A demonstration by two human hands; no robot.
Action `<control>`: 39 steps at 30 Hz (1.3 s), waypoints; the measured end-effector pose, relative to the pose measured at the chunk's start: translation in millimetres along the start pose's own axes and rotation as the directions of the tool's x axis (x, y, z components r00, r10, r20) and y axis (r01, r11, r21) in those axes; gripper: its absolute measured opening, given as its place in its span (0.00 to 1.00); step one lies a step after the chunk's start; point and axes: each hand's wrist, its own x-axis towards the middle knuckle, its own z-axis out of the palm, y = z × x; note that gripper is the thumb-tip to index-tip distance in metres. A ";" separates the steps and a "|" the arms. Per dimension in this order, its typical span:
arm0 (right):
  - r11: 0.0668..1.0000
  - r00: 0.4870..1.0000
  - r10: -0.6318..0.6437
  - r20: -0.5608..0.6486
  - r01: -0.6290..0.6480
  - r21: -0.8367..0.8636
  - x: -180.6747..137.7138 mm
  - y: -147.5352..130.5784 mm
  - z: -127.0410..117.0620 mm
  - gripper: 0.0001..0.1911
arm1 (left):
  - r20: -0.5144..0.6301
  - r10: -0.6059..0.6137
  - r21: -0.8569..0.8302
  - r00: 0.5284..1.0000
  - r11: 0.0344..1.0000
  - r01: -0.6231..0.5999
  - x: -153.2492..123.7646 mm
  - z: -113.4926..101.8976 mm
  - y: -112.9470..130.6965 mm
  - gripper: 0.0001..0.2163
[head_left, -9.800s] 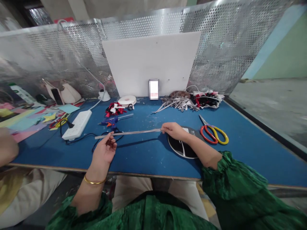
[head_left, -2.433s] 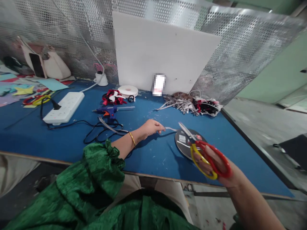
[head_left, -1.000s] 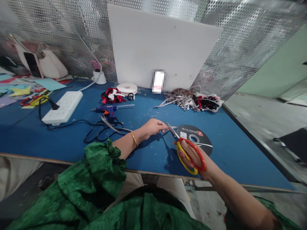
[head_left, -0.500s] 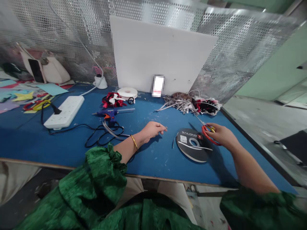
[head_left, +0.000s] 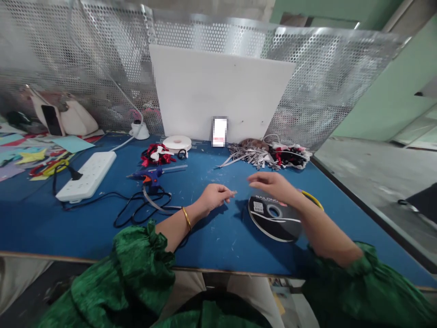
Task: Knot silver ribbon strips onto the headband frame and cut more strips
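My left hand [head_left: 216, 200] is closed in a pinch over the middle of the table. A small light-grey end, seemingly of a ribbon, pokes out at its fingertips. A grey ribbon [head_left: 153, 203] passes behind that wrist. My right hand [head_left: 273, 184], slightly blurred, hovers over the far edge of a black spool [head_left: 262, 223] with its fingers stretched out to the left and nothing visible in them. Partly hidden by my right forearm, the scissors [head_left: 313, 199] lie beyond the spool, their yellow handle showing.
To the left are a blue glue gun [head_left: 150, 176] with its black cord, a white power strip [head_left: 88, 177] and coloured paper [head_left: 73, 143]. Farther back stand a white ribbon roll [head_left: 176, 142], red bows [head_left: 155, 155], grey ribbon pieces [head_left: 254, 157] and a phone [head_left: 219, 132] leaning on a white board [head_left: 221, 91].
My right hand has let go of the scissors, leaving them on the table, and moved left toward my left hand. The left hand keeps its pinch. The camera view has tilted up slightly.
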 end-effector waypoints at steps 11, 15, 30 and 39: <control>0.940 0.982 -0.148 0.114 0.105 0.324 42.2 -9.0 45.2 0.06 | -0.073 -0.035 -0.038 0.997 0.999 0.033 4.0 -8.6 -1.9 0.17; 0.893 0.999 -0.043 0.032 0.024 0.449 39.7 7.1 43.6 0.07 | -0.049 -0.024 0.030 0.999 0.999 0.025 2.6 -5.9 -0.3 0.17; 0.666 0.714 0.469 -0.519 0.100 0.739 52.9 35.4 24.8 0.13 | -0.029 -0.038 0.006 0.999 0.999 0.038 1.4 -10.7 -0.2 0.18; 0.957 0.964 -0.260 0.052 0.251 0.143 28.4 -14.8 61.1 0.10 | -0.037 -0.040 -0.010 0.999 0.999 0.039 0.1 -9.2 0.8 0.14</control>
